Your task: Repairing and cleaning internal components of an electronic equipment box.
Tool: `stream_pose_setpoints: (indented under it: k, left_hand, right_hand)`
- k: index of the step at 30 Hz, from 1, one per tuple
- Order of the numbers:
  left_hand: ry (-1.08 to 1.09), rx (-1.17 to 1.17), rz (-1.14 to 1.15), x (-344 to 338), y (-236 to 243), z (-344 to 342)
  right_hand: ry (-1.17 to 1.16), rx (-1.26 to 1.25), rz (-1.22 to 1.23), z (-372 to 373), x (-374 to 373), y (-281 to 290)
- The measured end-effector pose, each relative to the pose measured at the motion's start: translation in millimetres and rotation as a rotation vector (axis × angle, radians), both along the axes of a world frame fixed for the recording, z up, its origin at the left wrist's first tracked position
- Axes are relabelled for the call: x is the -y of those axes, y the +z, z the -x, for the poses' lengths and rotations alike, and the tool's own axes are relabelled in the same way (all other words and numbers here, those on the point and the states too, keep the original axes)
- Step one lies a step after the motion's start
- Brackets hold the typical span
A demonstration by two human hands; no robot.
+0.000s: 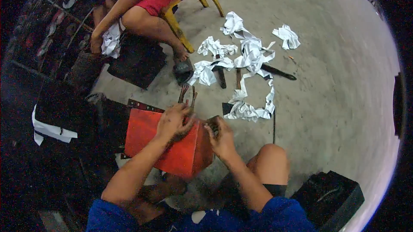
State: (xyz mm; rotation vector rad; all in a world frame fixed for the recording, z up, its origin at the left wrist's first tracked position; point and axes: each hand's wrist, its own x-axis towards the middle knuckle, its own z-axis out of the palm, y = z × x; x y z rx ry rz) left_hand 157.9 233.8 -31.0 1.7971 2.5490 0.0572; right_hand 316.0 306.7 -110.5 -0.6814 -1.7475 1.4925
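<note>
A bright red box-like piece (144, 134) with flat faces stands tilted in front of me. My left hand (173, 123) rests over its upper face, fingers bent toward its far right edge and smeared by motion. At the box's right corner my right hand (223, 140) is closed, with thumb and fingers around a small dark lump (211, 125) whose kind I cannot make out. Just beyond the left hand, thin reddish-brown rods or wires (184, 93) stick up. A dark strip with holes (146, 105) runs along the box's far left edge.
Crumpled white paper (254, 51) lies on the concrete floor among dark-handled tools (279, 72). A co-worker's hand (97, 42) holds white paper (112, 41) beside a yellow stool (174, 25). Dark metal parts (64, 116) fill the left. A black box (330, 199) stands lower right.
</note>
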Motion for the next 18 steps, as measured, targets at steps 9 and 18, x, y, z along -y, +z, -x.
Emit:
stream_pose_setpoints:
  k: [9,18]
  left_hand:
    - [0.004,0.002,-0.022,4.0,10.6,10.8]
    - [0.004,0.140,0.083,3.6,9.9,24.0]
  right_hand:
    - [0.085,0.008,0.027,15.1,4.3,-10.6]
    - [-0.002,0.080,-0.049,27.0,7.9,-15.6]
